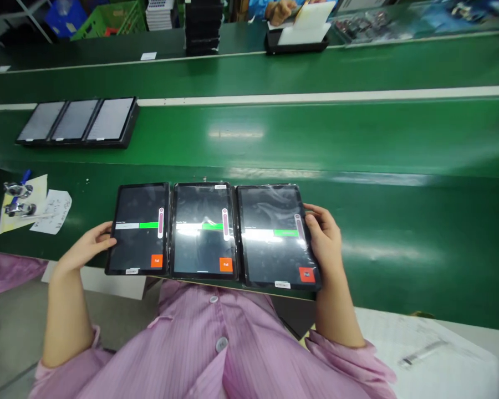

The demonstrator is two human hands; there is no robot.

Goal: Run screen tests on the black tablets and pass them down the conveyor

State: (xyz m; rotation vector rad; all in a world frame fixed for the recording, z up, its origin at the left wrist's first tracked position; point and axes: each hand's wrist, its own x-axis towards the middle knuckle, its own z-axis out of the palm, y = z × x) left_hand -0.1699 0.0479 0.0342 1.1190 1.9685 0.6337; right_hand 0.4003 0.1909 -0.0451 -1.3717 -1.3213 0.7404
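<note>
Three tablets lie side by side in front of me in what looks like a dark tray [240,267]. The left tablet [138,244], middle tablet [199,249] and right tablet [274,257] are lit, each showing a green bar, a slider and a red "Fail" button. My left hand [92,244] grips the left outer edge, thumb on top. My right hand [324,235] is wrapped round the right outer edge, its thumb along the rim and some fingers hidden beneath. The row rests at the near edge of the green bench.
A second tray of three grey-screened tablets [75,121] sits on the green belt [316,133]. Paper notes [54,211] and metal clips [20,209] lie at left. Across the belt are a black stack [203,27] and another person's hands [280,11] at a black tray [297,47].
</note>
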